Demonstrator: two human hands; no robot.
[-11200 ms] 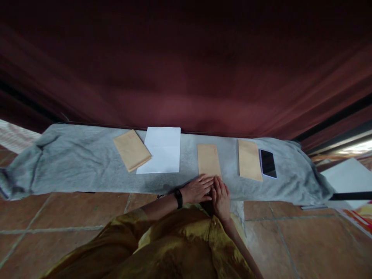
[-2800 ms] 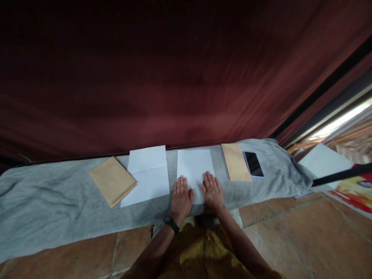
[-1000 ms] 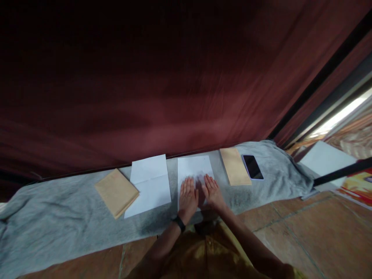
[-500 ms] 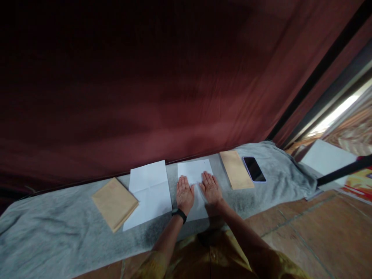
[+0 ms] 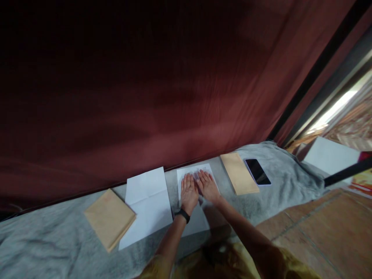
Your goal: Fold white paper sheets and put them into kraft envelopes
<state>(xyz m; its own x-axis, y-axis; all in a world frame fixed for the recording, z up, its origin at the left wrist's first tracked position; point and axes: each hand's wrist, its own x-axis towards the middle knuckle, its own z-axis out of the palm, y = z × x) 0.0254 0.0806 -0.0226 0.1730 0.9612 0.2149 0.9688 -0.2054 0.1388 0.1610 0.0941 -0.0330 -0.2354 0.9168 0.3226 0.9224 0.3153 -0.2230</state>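
Note:
A white sheet of paper (image 5: 197, 221) lies on the grey cloth in front of me, partly covered by my hands and arms. Flat on its upper half rests my left hand (image 5: 190, 192), fingers stretched out, a dark band on the wrist. My right hand (image 5: 208, 186) lies palm down beside it, fingers straight and touching the same sheet. The hands nearly meet at the thumbs. To the left is another white sheet (image 5: 149, 209) with crease lines, and brown envelopes (image 5: 109, 219) overlap its left edge.
Right of the hands lie a brown envelope (image 5: 238, 173) and a phone (image 5: 257, 171) with a dark screen. Grey cloth (image 5: 52, 232) covers the long narrow surface. A dark red curtain (image 5: 174, 97) hangs behind it. A black bar (image 5: 347, 174) juts in at right above the tiled floor (image 5: 325, 228).
My hands have moved slightly up the sheet and closer together, still flat. The view has shifted a little; the papers and phone keep their places on the cloth.

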